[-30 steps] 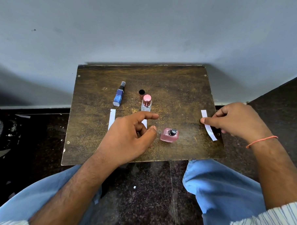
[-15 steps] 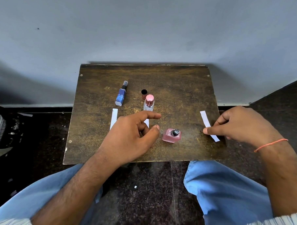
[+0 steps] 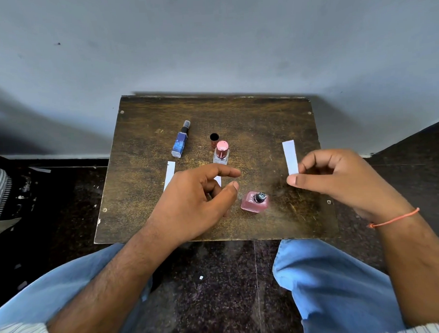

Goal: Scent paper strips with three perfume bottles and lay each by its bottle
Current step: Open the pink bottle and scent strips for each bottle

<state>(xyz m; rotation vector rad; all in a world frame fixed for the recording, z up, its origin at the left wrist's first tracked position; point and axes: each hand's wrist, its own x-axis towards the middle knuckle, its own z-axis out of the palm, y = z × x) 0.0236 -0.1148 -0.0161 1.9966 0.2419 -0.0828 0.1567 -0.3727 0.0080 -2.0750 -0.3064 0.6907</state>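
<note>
Right hand [image 3: 350, 183]: pinches paper strip [image 3: 289, 157] by its near end, raised right of uncapped pink bottle [image 3: 254, 202]; advisable to steady bottle with open, empty left hand [image 3: 197, 200] before spraying.

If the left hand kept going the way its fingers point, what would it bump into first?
Likely nothing on the table: the left hand points toward the right hand, passing between the clear pink-capped bottle and the pink bottle. Depth is unclear.
</note>
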